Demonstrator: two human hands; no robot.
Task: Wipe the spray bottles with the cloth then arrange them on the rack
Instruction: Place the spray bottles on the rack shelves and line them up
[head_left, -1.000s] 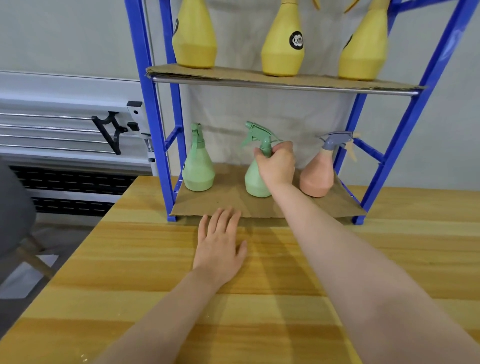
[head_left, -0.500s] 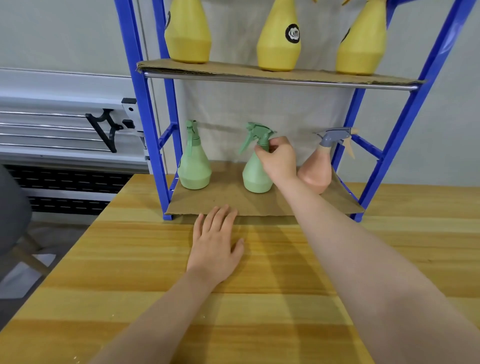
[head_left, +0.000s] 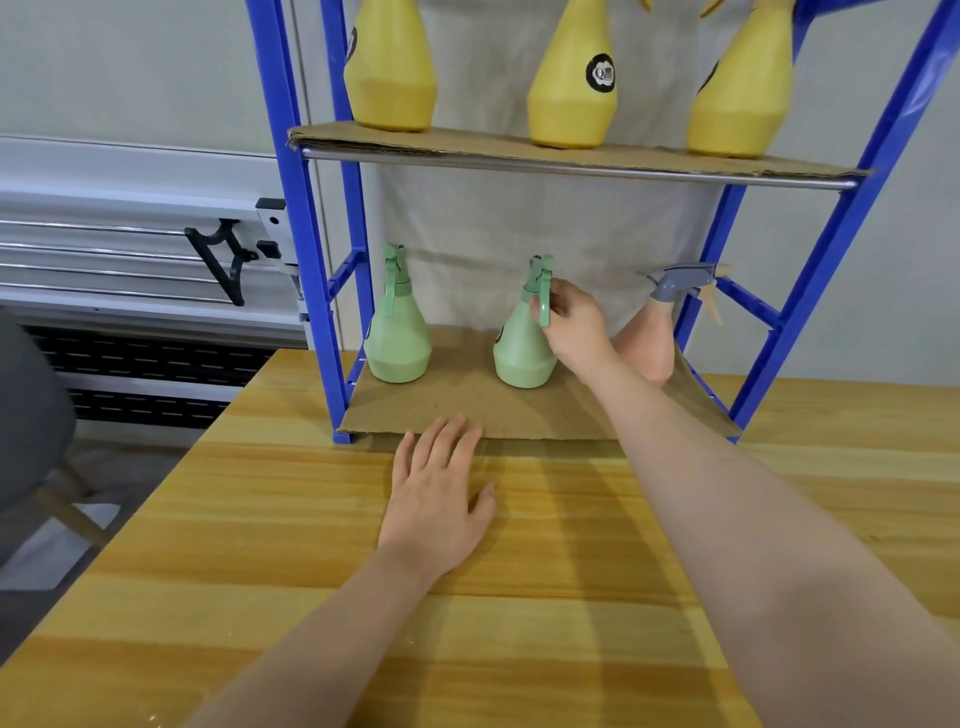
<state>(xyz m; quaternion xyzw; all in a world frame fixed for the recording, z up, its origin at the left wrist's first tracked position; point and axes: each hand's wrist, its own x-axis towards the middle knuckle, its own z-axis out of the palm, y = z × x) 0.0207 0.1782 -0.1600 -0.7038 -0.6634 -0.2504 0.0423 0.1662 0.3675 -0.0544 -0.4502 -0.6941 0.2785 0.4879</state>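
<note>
Wood-grain counter (head_left: 260, 597) fills the near view, and on it our left hand (head_left: 436, 499) rests flat, fingers straight and lightly spread, just short of the cardboard liner (head_left: 467, 410) of the lower shelf. It holds nothing. We see no cloth anywhere, so we judge the wiping is behind us and the step in hand is arranging.

Beyond it, our right hand (head_left: 574, 330) reaches into the blue rack (head_left: 311, 260) and pinches the trigger head of the middle green bottle (head_left: 519, 353), which stands upright on the liner with its nozzle toward us, like that of the left green bottle (head_left: 397, 343). To finish well, we should keep the base planted while turning the head, so the bottle does not skate on the cardboard, and let go gently once it sits square.

Just beside our wrist, partly hidden by it, stands the pink bottle (head_left: 652, 353), its grey nozzle pointing left. We should draw the arm straight back so as not to clip it; it likely wants turning next.

Farthest, three yellow bottles (head_left: 571, 104) stand in a row on the upper shelf (head_left: 519, 150).
</note>
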